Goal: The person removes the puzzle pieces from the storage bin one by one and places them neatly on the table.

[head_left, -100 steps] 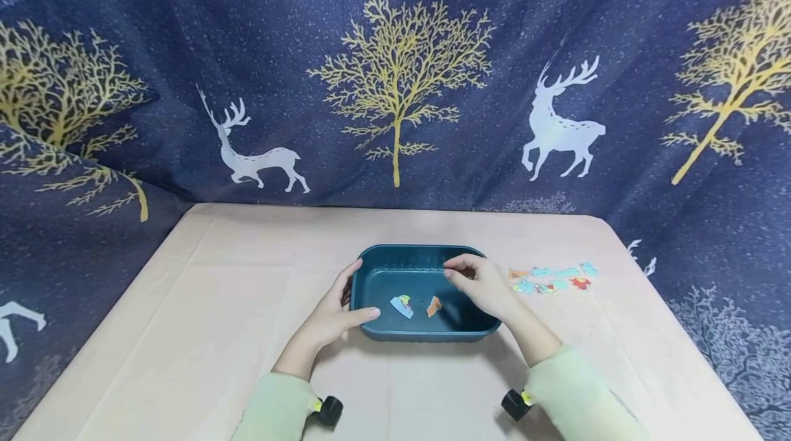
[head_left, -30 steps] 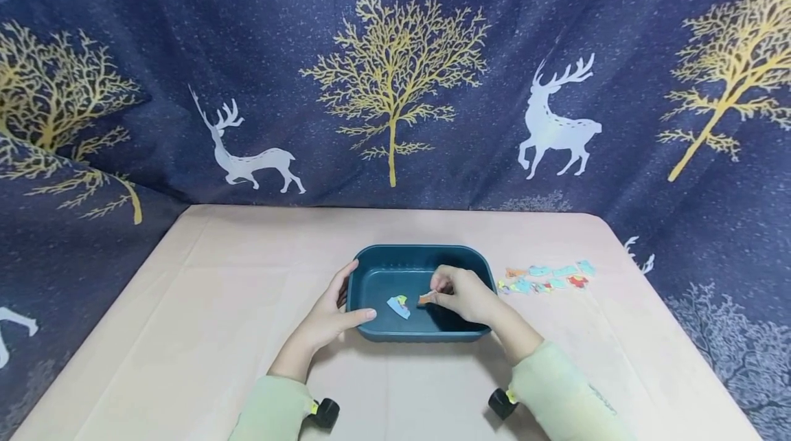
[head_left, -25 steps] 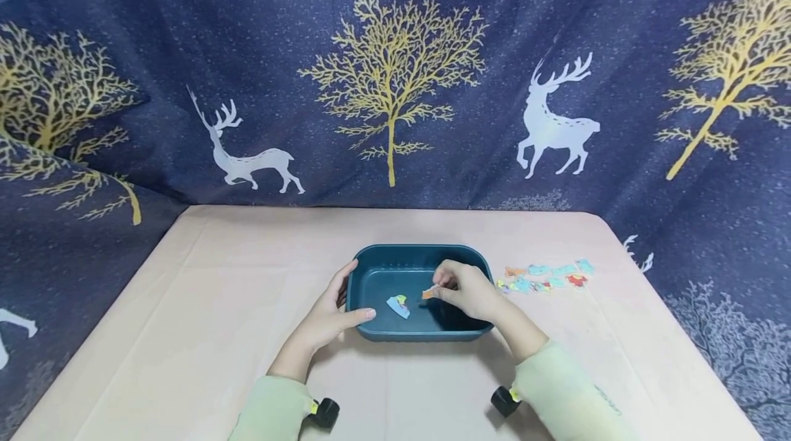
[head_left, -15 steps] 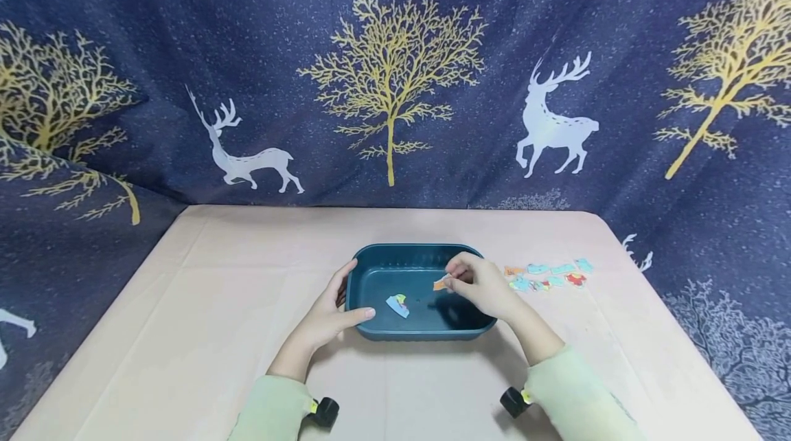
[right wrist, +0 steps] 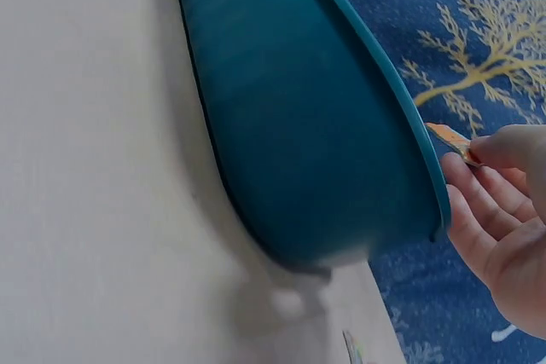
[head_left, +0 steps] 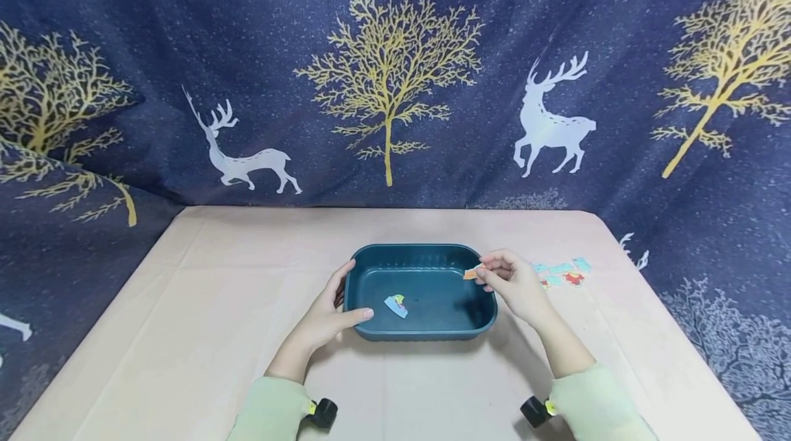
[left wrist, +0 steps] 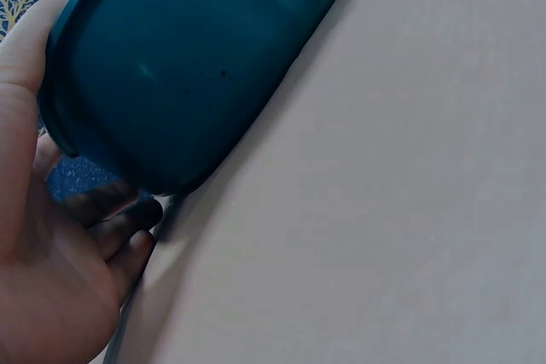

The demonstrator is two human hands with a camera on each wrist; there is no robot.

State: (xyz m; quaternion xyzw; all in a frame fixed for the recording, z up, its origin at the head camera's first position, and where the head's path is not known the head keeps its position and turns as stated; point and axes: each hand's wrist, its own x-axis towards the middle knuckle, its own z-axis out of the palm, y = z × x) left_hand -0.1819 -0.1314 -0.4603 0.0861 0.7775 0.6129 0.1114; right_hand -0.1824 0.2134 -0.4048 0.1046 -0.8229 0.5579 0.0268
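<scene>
A dark teal plastic basin point(head_left: 420, 336) stands on the table. My left hand point(head_left: 324, 314) grips its left end, thumb over the rim and the other fingers along the outside; in the left wrist view the hand point(left wrist: 60, 270) is beside the basin wall point(left wrist: 188, 57). Above the basin's right rim, my right hand point(head_left: 516, 286) pinches a small orange puzzle piece point(head_left: 472, 273) between thumb and fingers. The right wrist view shows this orange piece point(right wrist: 450, 135) just outside the rim. One light-blue and yellow puzzle piece point(head_left: 397, 306) lies on the basin floor.
To the right of the basin, several puzzle pieces lie in two rough rows, among them a red one point(head_left: 573, 279) and a blue one point(head_left: 581, 264); my right hand hides some. A dark blue cloth point(head_left: 259, 84) with deer and trees hangs behind the table point(head_left: 247, 276).
My right hand took the orange piece from the basin floor, lifted it, and moved right to the basin's right rim. The left hand has stayed on the basin.
</scene>
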